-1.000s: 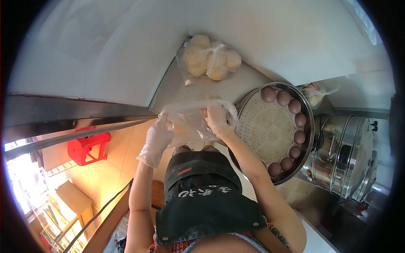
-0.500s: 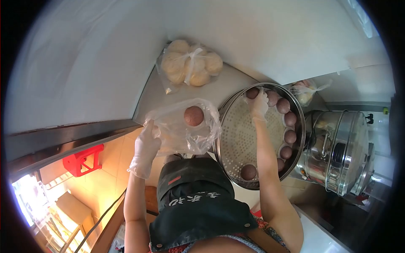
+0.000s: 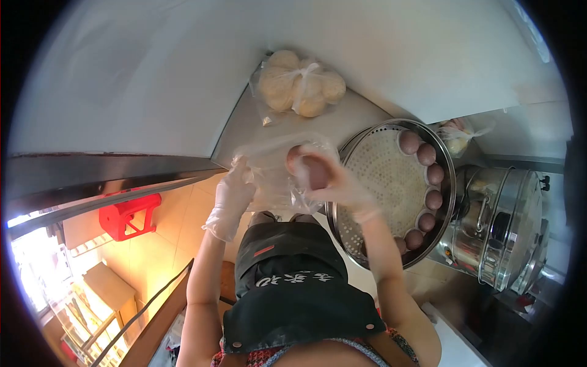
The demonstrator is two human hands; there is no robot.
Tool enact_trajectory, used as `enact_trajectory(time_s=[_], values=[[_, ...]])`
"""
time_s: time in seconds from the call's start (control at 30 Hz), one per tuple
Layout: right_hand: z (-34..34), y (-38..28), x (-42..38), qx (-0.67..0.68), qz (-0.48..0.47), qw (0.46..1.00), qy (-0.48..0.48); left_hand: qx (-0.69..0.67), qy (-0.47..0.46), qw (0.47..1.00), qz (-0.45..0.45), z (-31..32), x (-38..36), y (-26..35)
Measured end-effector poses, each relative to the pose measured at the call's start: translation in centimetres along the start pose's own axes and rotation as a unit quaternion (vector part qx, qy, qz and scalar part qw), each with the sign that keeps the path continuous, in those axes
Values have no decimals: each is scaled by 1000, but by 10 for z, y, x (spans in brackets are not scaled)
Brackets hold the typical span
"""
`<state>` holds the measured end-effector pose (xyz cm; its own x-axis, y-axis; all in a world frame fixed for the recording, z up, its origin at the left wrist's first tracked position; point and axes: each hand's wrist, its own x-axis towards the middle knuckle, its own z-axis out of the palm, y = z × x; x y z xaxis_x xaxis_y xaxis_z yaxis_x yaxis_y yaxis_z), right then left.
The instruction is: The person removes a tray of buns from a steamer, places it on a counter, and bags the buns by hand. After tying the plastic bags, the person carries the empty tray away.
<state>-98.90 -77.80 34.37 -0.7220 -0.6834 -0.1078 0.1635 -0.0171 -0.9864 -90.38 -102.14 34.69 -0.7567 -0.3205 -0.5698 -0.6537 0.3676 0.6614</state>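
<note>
My left hand (image 3: 234, 194), in a clear glove, pinches the edge of a clear plastic bag (image 3: 264, 186) stretched out over the counter. Inside it lies a round brown bun (image 3: 293, 160), partly covered by my right hand. Also gloved and a little blurred, my right hand (image 3: 350, 191) holds a second brown bun (image 3: 315, 172) at the bag's mouth. On my right is a round perforated steamer tray (image 3: 382, 174) with a metal rim. Several brown buns (image 3: 434, 174) curve along its far right side. My right forearm hides part of the tray's near edge.
A tied bag of pale buns (image 3: 299, 85) sits at the back of the counter (image 3: 241, 131). Another tied bag (image 3: 457, 137) lies behind the tray. A large metal steamer pot (image 3: 498, 226) stands at right. A red plastic stool (image 3: 128, 217) is on the floor at left.
My right hand has left the tray's far side and moved left to the bag, carrying a brown bun. My left hand still grips the bag. The camera view has shifted slightly.
</note>
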Motion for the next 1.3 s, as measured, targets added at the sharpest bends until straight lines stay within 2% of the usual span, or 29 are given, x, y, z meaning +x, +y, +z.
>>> enact_trajectory(time_s=[0.07, 0.1, 0.17, 0.2, 0.27, 0.37, 0.47, 0.5, 0.53, 0.57, 0.6, 0.63, 0.7, 0.8, 0.9, 1.03, 1.13, 1.17, 1.2, 1.27, 1.3], values=[[46, 22, 27, -229, 7, 973, 23, 43, 27, 998, 38, 6, 5, -16], [59, 45, 38, -336, -16, 941, 31, 66, 41, 995, 57, 8, 6, -24], [73, 101, 58, -536, -63, 840, 47, 67, 94, 988, 98, 8, 2, -27], [76, 118, 61, -576, -62, 813, 57, 67, 122, 983, 117, 9, 0, -28], [81, 140, 61, -650, -55, 754, 77, 68, 117, 988, 78, 6, -2, -27], [81, 133, 56, -613, 26, 789, 23, 104, 123, 986, 45, 4, -5, -24], [63, 84, 39, -519, -134, 832, 145, 113, 142, 981, 64, 6, -4, -23], [46, 60, 25, -517, -156, 815, 212, 107, 145, 980, 78, 8, -2, -23], [21, 41, 7, -513, -177, 792, 278, 128, 124, 983, 33, 4, -3, -12], [-21, 59, -14, -519, -135, 763, 362, 128, 129, 982, 55, 6, -1, -11], [-54, 51, -22, -500, -42, 729, 467, 129, 137, 979, 74, 6, -1, -15], [-104, 64, -30, -463, -16, 697, 547, 132, 147, 976, 92, 6, -1, -18], [-191, 90, -44, -627, 54, 521, 577, 123, 136, 980, 74, 7, 0, -20], [-253, 109, -45, -640, 216, 520, 523, 104, 138, 983, 58, 13, 2, -21], [-253, 91, -31, -656, 305, 536, 434, 94, 138, 985, 39, 12, -5, -17], [-246, 63, -29, -602, 321, 591, 431, 73, 130, 989, 12, 11, -8, -8], [-299, 113, -64, -387, 182, 765, 482, 47, 121, 991, 25, 9, -7, -14], [-276, 92, -68, -213, 158, 842, 471, 40, 117, 992, 27, 8, -8, -16], [-235, 55, -70, -31, 131, 888, 440, 44, 109, 993, 26, 5, -9, -15], [-171, 19, -73, 133, 45, 950, 278, 48, 96, 993, 41, 0, -11, -12], [-141, 15, -67, 179, 61, 962, 197, 48, 90, 993, 58, -2, -12, -12]])
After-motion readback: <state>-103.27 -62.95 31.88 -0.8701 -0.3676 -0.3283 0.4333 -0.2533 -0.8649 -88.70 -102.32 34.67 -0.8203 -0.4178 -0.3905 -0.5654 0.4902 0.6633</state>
